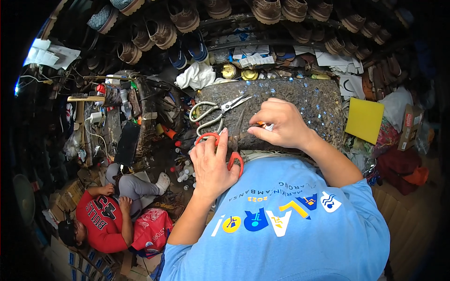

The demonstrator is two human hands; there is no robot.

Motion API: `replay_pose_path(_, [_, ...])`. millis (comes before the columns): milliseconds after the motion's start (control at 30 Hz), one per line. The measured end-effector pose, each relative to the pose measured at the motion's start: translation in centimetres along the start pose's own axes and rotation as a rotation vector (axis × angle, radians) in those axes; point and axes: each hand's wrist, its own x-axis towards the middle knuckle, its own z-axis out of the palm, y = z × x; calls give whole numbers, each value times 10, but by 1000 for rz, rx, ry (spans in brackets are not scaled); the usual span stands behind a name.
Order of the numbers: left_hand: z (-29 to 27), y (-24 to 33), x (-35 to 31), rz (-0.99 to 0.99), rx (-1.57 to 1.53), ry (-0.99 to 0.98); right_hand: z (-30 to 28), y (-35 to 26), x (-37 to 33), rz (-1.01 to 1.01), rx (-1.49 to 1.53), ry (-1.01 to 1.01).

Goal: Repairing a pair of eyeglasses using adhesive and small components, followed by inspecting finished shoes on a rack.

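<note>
Apparently, the step in hand is a preparation of a small piece with the fingers, though I cannot tell what it is for. The right hand point(285, 122) is closed in a pinch and grasps a small orange and white piece point(266, 125) above the near part of the bench point(307, 131). The left hand point(211, 169) lies over the red-handled scissors point(236, 162) at the near edge; its fingers cover part of the handles, so I cannot tell if it grips them or only rests. In my judgement, the next move calls for a steady pinch and, if cutting is wanted, for a sure hold on these scissors.

Just beyond the left hand, the metal scissors point(218, 112) lie with their blades a little apart; they could get in the way of the fingers. Small pale bits are scattered on the rough surface. At the far edge are a crumpled white cloth point(197, 76) and two round tins point(228, 71); to the right is a yellow sheet point(364, 121). Shoes point(183, 16) stand above, and another person point(104, 222) sits at the left, well apart.
</note>
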Motion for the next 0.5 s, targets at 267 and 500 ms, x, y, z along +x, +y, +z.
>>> replay_pose_path(267, [-3,-1,1,9,39,0,11,2,12,-18,-110,-315])
replay_pose_path(500, [-1,-8,-9,-30,25,-12,36,4,13,-22,-98,-254])
